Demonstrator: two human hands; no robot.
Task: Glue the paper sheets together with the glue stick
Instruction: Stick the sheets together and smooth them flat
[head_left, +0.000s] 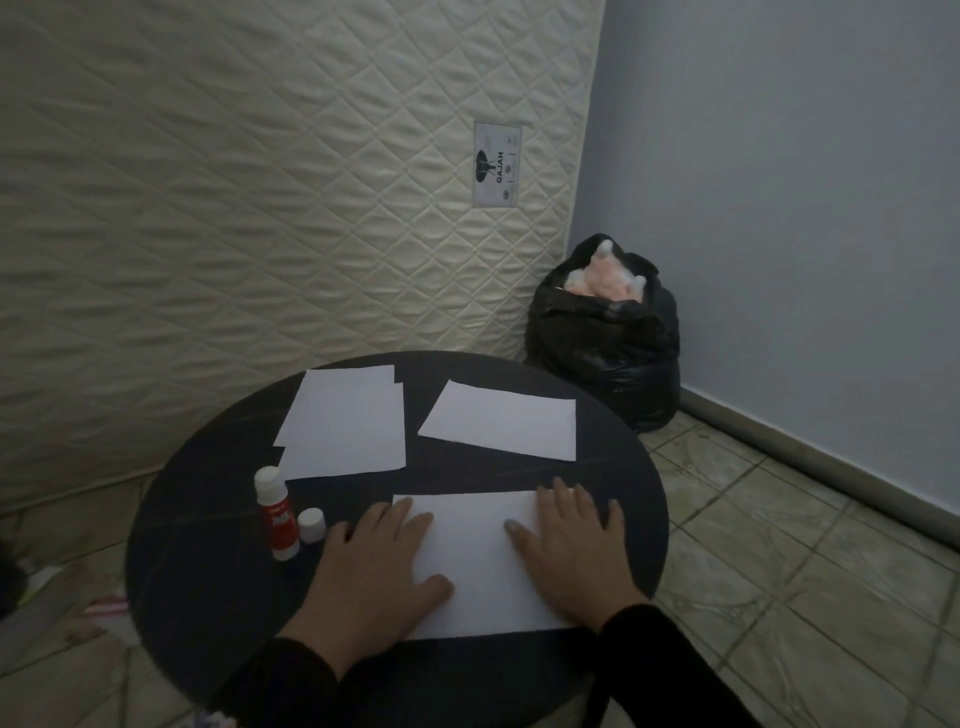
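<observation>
A quilted mattress stood on edge well beyond both hands, with one stuffed black bag on the tiled floor past the right hand. Under the hands lay one round dark tabletop.

Three paper lots lay on it. The nearest sheet sat between and under the hands: the left hand rested flat on its left edge, fingers straight and slightly spread, and the right hand lay flat on its right side, fingers spread wide, neither pinching anything. Just beyond the left hand sat a stack of what looked like two sheets, offset corners showing; beyond the right hand lay a single sheet.

One glue stick stood upright just left of the left hand, apart from it, with its cap standing beside it.

Judging by the flat palms, the step in hand was pressing or smoothing the near sheet. The next move would likely call for the left hand to lift off and reach left for the open stick while the right hand held the paper steady.
</observation>
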